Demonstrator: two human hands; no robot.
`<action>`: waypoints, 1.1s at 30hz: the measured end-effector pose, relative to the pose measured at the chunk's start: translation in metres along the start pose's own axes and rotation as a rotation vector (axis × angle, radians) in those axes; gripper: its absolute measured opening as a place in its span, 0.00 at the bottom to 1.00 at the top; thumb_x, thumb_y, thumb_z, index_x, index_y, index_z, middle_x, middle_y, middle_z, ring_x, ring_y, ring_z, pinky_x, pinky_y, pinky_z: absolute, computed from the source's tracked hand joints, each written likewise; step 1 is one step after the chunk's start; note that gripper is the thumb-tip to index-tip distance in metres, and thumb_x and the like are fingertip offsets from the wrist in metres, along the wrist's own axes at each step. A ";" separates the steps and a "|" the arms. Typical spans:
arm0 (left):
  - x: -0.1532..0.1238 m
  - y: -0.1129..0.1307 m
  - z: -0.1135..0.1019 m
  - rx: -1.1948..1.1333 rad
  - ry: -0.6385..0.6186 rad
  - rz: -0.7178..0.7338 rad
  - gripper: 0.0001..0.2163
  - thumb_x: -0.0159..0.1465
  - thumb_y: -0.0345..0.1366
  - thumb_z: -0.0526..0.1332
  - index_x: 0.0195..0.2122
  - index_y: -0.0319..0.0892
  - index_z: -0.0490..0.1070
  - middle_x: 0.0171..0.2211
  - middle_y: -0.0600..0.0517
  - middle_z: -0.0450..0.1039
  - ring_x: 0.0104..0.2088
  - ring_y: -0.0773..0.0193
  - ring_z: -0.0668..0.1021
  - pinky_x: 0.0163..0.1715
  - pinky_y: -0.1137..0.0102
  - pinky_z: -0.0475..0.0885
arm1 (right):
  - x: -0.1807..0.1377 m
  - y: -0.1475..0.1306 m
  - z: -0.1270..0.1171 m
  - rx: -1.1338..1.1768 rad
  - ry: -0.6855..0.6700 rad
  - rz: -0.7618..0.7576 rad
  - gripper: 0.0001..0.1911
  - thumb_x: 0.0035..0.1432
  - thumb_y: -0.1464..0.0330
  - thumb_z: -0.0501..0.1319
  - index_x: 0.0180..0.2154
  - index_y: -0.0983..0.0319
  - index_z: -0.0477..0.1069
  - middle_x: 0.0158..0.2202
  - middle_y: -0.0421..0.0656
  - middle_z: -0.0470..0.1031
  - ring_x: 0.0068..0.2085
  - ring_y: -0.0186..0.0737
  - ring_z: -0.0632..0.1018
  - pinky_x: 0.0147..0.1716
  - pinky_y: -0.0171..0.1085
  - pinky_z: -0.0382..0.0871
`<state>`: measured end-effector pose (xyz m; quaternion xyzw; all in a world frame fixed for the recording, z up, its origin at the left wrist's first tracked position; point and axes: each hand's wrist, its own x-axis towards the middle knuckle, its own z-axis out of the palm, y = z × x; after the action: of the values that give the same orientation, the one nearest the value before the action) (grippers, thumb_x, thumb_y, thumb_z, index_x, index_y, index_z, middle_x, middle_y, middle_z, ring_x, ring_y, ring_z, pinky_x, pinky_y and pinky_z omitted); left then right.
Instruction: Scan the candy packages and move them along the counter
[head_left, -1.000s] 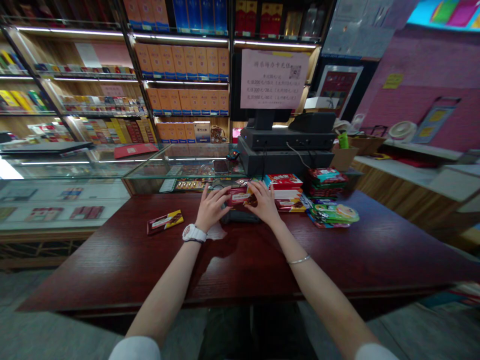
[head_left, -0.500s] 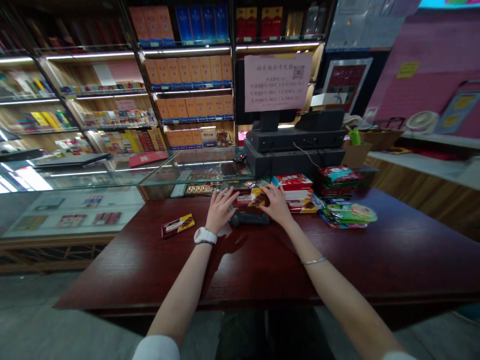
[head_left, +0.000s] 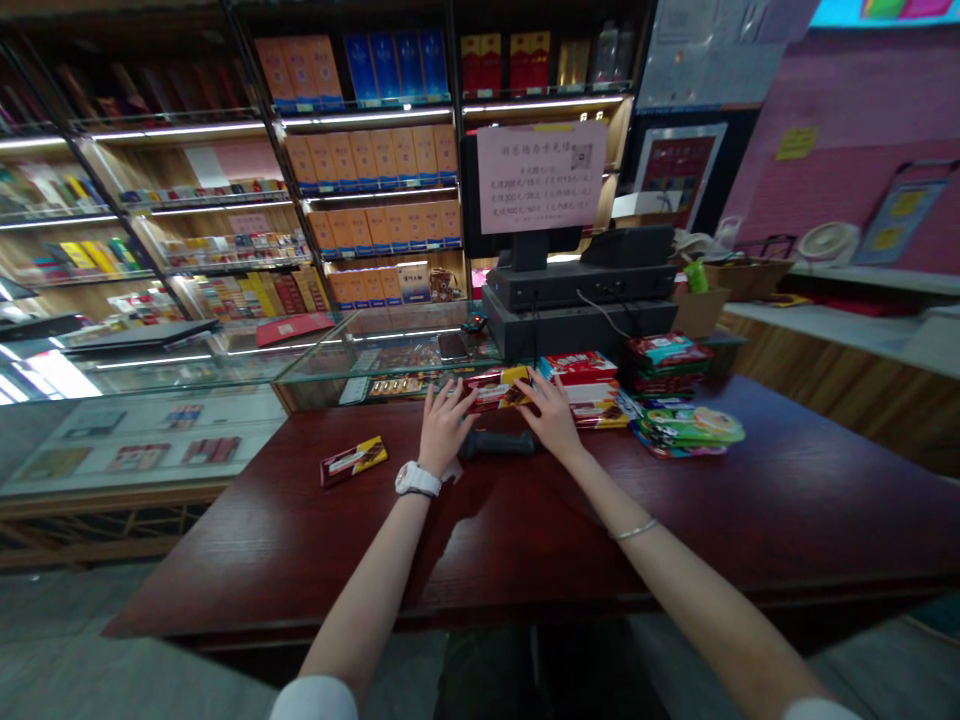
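Both of my hands hold a red and yellow snack bar [head_left: 495,388] between them, above the far side of a dark red table [head_left: 525,530]. My left hand [head_left: 444,428], with a white watch on the wrist, pinches the bar's left end. My right hand [head_left: 553,413], with a thin bracelet on the arm, grips its right end. A black handheld scanner [head_left: 496,444] lies on the table just below the bar, between my hands. A second bar of the same kind [head_left: 353,460] lies flat to the left.
Stacks of red snack packs [head_left: 581,385] and green and red packs [head_left: 679,405] sit to the right. A black cash register [head_left: 585,290] with a paper sign stands behind them. A glass display counter [head_left: 360,355] and lit shelves of boxes fill the back and left.
My hands have lifted the bar a little off the scanner and moved it slightly away from me. The camera has shifted, so the scene sits differently in view.
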<state>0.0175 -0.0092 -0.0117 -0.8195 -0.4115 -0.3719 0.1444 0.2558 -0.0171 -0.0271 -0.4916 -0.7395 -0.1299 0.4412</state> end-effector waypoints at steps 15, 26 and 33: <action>0.031 0.093 0.048 -0.121 -0.141 0.068 0.21 0.68 0.39 0.60 0.62 0.49 0.67 0.65 0.45 0.65 0.66 0.54 0.67 0.68 0.47 0.56 | -0.048 0.083 -0.068 -0.160 -0.014 0.095 0.22 0.63 0.66 0.60 0.58 0.56 0.71 0.65 0.50 0.66 0.64 0.50 0.69 0.65 0.59 0.55; 0.047 0.140 0.101 -0.211 -0.156 0.047 0.19 0.67 0.35 0.59 0.59 0.49 0.70 0.64 0.45 0.67 0.65 0.53 0.68 0.67 0.45 0.56 | -0.067 0.131 -0.085 -0.222 -0.075 0.201 0.24 0.61 0.70 0.58 0.59 0.56 0.69 0.65 0.52 0.66 0.64 0.51 0.68 0.63 0.62 0.57; 0.050 0.160 0.128 -0.240 -0.138 -0.062 0.18 0.65 0.30 0.60 0.56 0.46 0.72 0.63 0.42 0.68 0.63 0.50 0.70 0.66 0.44 0.58 | -0.066 0.134 -0.081 -0.308 -0.108 0.255 0.26 0.59 0.75 0.56 0.59 0.59 0.68 0.65 0.53 0.65 0.64 0.52 0.68 0.63 0.61 0.57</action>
<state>0.2244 -0.0104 -0.0519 -0.8412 -0.3983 -0.3656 0.0049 0.4195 -0.0428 -0.0643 -0.6489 -0.6654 -0.1579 0.3335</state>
